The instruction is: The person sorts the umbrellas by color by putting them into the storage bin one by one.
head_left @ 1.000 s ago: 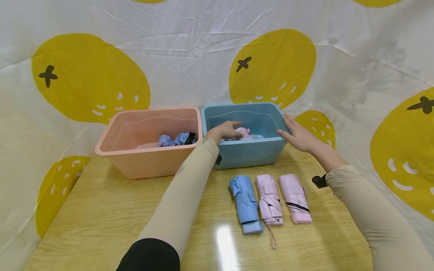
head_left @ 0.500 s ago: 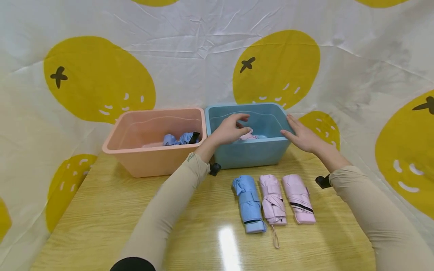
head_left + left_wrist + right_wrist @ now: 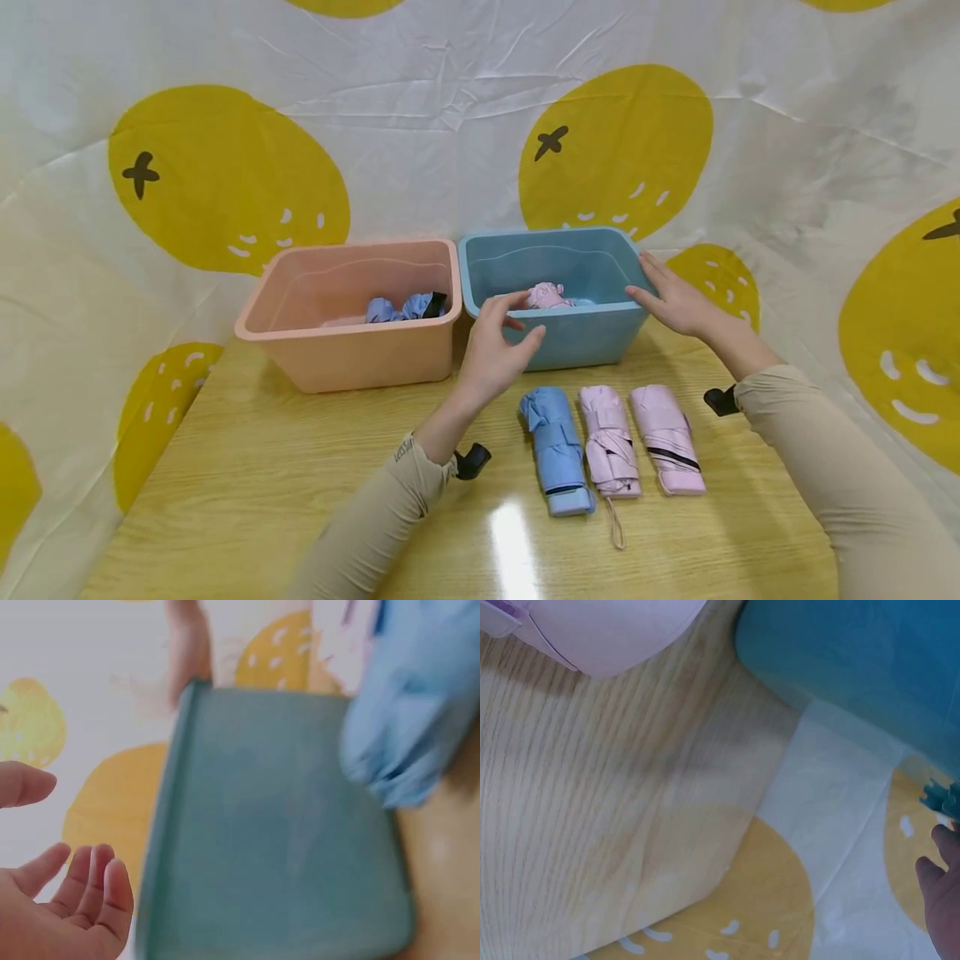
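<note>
Sorting umbrellas (image 3: 558, 458), apparently: three lie on the surface (image 3: 300, 467). The left grip (image 3: 495, 354), empty, half spread, hovers by the blue bin (image 3: 585, 337); the right grip (image 3: 678, 304), straight-fingered, touches its rim. Grasping one likely requires reaching down.

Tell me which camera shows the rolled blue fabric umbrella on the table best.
Head view: the rolled blue fabric umbrella appears whole and uncovered. The left wrist view shows only part, blurred and cropped; the right wrist view, none.
</note>
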A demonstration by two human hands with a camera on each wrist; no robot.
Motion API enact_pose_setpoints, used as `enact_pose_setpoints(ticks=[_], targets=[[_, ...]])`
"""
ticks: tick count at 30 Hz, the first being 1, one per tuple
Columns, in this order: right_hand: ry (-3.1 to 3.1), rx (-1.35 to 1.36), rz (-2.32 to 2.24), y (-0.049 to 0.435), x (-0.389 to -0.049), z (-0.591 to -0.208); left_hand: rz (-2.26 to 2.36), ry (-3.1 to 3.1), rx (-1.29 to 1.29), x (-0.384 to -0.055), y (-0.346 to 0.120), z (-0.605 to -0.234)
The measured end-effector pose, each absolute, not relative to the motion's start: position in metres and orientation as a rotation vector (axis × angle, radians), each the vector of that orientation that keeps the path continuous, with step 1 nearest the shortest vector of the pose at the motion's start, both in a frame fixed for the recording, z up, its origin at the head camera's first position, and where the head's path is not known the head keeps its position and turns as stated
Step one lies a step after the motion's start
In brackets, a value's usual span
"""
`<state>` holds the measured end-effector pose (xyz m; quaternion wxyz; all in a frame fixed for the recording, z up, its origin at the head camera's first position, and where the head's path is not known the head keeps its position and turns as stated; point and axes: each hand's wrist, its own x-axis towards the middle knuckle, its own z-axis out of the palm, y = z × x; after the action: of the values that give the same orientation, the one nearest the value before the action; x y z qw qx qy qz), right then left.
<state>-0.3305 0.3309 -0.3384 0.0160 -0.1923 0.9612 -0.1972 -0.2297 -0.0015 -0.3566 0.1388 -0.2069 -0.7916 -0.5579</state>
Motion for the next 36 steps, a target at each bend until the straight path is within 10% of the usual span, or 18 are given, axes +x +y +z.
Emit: enact_pose_setpoints(ticks=[36], targets=[[3.003, -0.589, -0.612, 0.335, -0.335, -0.345, -1.123, -3.137, -0.593, -0.212, 0.038, -0.452]])
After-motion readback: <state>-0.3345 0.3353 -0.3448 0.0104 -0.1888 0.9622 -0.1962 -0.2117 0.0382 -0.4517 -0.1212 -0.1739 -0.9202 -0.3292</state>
